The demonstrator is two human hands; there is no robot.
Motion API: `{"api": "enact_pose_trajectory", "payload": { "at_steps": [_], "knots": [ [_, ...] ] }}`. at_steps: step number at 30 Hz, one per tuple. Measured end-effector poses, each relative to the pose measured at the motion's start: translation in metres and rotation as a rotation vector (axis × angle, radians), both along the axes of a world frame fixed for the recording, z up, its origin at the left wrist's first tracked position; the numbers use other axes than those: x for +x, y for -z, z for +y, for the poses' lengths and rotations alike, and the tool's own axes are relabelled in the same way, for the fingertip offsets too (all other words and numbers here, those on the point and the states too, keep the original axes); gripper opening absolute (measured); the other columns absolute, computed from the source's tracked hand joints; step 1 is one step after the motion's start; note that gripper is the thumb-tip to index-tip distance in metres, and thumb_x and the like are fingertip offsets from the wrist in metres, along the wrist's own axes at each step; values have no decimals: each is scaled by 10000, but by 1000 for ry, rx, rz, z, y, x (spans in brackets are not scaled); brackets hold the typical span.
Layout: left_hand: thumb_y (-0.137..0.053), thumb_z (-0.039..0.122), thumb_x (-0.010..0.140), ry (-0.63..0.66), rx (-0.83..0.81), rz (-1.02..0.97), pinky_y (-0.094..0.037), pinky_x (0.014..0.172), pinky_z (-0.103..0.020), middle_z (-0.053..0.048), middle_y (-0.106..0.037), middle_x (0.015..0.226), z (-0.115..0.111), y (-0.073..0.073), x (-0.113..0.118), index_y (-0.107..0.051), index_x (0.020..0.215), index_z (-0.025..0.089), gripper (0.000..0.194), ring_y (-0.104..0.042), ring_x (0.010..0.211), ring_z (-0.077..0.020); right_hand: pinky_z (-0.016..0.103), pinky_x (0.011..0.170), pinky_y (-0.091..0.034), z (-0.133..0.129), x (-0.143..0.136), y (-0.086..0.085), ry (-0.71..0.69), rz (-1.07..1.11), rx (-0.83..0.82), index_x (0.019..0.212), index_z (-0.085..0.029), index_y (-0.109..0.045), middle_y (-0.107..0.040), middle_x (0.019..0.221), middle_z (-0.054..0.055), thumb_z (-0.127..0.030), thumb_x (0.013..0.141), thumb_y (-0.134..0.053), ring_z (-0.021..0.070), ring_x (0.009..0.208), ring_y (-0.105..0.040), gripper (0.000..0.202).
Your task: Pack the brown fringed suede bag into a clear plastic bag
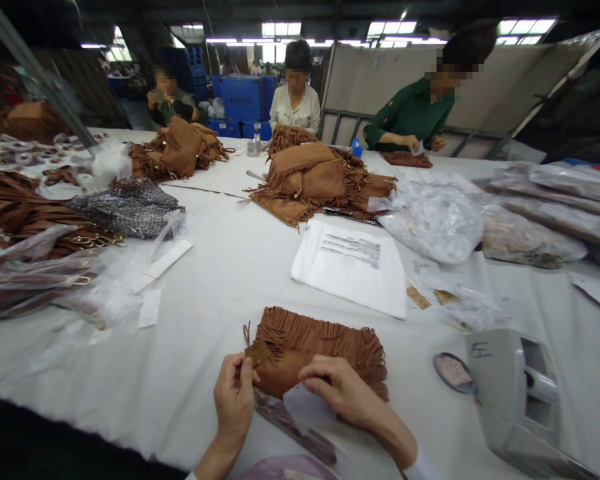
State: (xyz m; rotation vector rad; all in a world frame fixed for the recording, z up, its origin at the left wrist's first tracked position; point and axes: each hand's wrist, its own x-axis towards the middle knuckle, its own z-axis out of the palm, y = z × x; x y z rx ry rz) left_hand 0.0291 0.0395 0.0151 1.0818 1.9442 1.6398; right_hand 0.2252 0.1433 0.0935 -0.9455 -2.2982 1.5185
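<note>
A brown fringed suede bag lies flat in front of me, its fringe toward the far side. At its left end my left hand pinches a small brown tag between thumb and fingers. My right hand is over the bag's near edge, closed on a small whitish translucent sheet that hangs below the fingers. Under my hands, at the near side of the bag, a plastic-wrapped brown strap lies slanted on the table.
A grey tape dispenser stands at right, beside a small round dish. Beyond the bag lie a printed white cloth pouch, piled fringed bags and clear plastic bags. Wrapped straps fill the left. Several people stand across the table.
</note>
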Motion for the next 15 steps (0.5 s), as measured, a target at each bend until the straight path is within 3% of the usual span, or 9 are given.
{"api": "enact_pose_trajectory", "payload": {
  "at_steps": [2, 4, 6, 8, 11, 15],
  "knots": [
    [-508, 309, 898, -48, 33, -7, -501, 577, -243, 43, -538, 674, 0, -2, -1, -544, 926, 197, 121, -568, 559, -118, 247, 775, -453, 7, -23, 6, -39, -1, 22, 982, -214, -703, -708, 922, 18, -170, 789, -593, 166, 848, -633, 227],
    [-525, 266, 887, -33, 79, 124, -507, 619, -251, 23, -556, 714, 0, -3, -3, -568, 900, 198, 82, -580, 620, -125, 246, 758, -468, 15, -45, 18, -19, -23, 62, 1037, -206, -685, -719, 919, 16, -153, 755, -623, 163, 818, -644, 294],
    [-523, 206, 884, 31, 121, 294, -512, 686, -263, -6, -585, 776, -1, -2, -4, -586, 882, 201, 63, -595, 715, -138, 255, 763, -485, 21, -62, 32, -6, -28, 119, 1075, -193, -665, -722, 921, 27, -144, 749, -627, 163, 810, -652, 332],
    [-504, 155, 890, 146, 142, 424, -516, 753, -275, -34, -612, 839, -1, 1, -4, -596, 922, 201, 108, -605, 805, -149, 293, 854, -488, 24, -70, 44, -17, 8, 203, 1135, -182, -632, -709, 1030, 60, -130, 756, -616, 183, 924, -648, 383],
    [-466, 119, 905, 354, 88, 566, -519, 772, -286, -66, -629, 884, -2, 6, 1, -612, 1020, 192, 200, -606, 852, -158, 371, 986, -445, 26, -62, 51, 26, 65, 353, 1206, -173, -579, -644, 1191, 100, -104, 807, -532, 204, 1111, -578, 407],
    [-469, 176, 911, 523, -7, 686, -499, 759, -338, -72, -633, 836, -2, 12, 6, -664, 918, 194, 195, -582, 816, -182, 424, 983, -464, 21, -22, 51, 214, 52, 475, 1212, -198, -567, -639, 1169, 99, -132, 894, -408, 202, 1099, -577, 362]
  ]
}}
